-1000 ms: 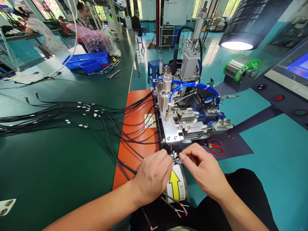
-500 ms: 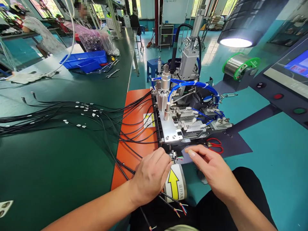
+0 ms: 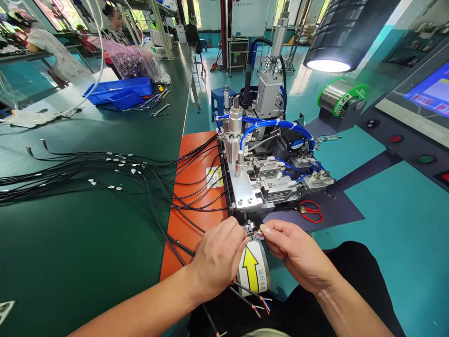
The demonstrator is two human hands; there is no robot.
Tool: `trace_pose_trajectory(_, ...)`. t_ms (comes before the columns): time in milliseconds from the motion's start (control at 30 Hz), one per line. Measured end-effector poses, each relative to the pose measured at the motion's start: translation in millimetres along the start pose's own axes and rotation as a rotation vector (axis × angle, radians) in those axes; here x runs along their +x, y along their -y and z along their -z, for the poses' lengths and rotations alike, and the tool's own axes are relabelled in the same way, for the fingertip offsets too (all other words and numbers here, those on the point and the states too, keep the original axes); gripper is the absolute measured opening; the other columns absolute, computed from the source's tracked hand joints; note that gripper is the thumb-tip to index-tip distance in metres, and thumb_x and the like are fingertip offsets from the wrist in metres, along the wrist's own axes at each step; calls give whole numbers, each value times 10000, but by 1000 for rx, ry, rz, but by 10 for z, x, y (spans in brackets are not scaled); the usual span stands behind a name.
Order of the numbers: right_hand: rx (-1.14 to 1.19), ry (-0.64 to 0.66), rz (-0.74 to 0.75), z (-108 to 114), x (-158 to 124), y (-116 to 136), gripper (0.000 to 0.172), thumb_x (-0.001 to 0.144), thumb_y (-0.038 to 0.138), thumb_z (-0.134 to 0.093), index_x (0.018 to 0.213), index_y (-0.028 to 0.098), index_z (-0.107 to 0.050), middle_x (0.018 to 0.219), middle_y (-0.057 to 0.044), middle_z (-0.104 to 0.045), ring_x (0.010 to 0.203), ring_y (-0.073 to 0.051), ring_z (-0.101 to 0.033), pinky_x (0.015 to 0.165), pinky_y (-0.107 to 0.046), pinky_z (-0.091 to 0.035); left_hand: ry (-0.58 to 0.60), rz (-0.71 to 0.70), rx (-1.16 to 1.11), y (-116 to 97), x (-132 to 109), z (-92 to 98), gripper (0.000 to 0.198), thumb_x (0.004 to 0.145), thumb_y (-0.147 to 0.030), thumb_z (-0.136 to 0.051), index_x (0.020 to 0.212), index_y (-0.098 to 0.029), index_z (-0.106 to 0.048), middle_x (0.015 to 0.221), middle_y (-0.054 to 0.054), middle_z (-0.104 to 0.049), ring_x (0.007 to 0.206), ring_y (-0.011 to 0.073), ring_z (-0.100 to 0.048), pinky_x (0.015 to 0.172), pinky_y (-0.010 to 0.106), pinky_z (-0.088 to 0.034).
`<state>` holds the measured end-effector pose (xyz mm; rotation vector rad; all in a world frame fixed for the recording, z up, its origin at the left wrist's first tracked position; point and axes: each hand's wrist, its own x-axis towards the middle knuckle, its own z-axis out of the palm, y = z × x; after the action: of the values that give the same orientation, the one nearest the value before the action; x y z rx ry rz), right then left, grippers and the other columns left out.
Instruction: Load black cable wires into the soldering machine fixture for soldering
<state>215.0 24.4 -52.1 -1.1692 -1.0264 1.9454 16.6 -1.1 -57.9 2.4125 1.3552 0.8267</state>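
Note:
My left hand (image 3: 219, 255) is closed round a black cable at the front edge of the machine (image 3: 245, 187), most of its grip hidden behind the knuckles. With thumb and forefinger my right hand (image 3: 293, 248) pinches the thin coloured wires (image 3: 259, 233) at that cable's end. Between the two hands sits a small metal wire holder (image 3: 249, 227). Just beneath it curves a white cover with a yellow arrow (image 3: 249, 271). Below my left hand hang black cables with stripped ends (image 3: 261, 309), their coloured cores fanned out.
Many black cables (image 3: 105, 164) run across the green table (image 3: 87, 248) and over the orange board (image 3: 191, 187) into the machine. Red-handled scissors (image 3: 310, 211) lie right of it. A solder spool (image 3: 338, 98), lamp (image 3: 333, 47) and control panel (image 3: 417, 150) stand right. Co-workers are far left.
My right hand has moved left and closed its fingertips on the coloured wires. My left hand keeps its grip in nearly the same spot. The view has shifted slightly.

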Motion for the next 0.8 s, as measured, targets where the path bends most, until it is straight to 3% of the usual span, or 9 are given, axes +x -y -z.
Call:
trace_pose_trajectory(233,118,60,-27,-7,11,-33,304,881,389,-700,722,165,-569,578,74,-297,565,-95,-182,521,-268,-142,1,66,-105,11,19,16,182,987,-156,-433,870,-162,-572,808,49,-529,724,177,-479,619,296,-413)
trace_pose_trajectory(367,100,4,45,-79,6,-64,315,881,416,-698,734,160,-587,598,71,-319,569,-91,-202,519,-258,-161,3,119,-173,1,37,50,171,991,-173,-433,889,-171,-570,837,45,-539,726,167,-501,628,290,-422)
trace_pose_trajectory(567,-169,-201,241,-157,6,-125,287,904,447,-654,815,174,-671,769,7,-538,701,-127,-453,637,-255,-379,7,133,-178,-16,27,54,189,1002,-202,-432,889,-163,-578,848,48,-553,724,164,-524,640,297,-426)
trace_pose_trajectory(800,-484,-257,320,-54,41,-138,287,938,451,-597,838,202,-699,815,-15,-578,755,-162,-518,671,-273,-406,-57,77,-99,16,5,2,187,989,-185,-485,952,-151,-666,805,54,-565,742,175,-524,660,303,-448)
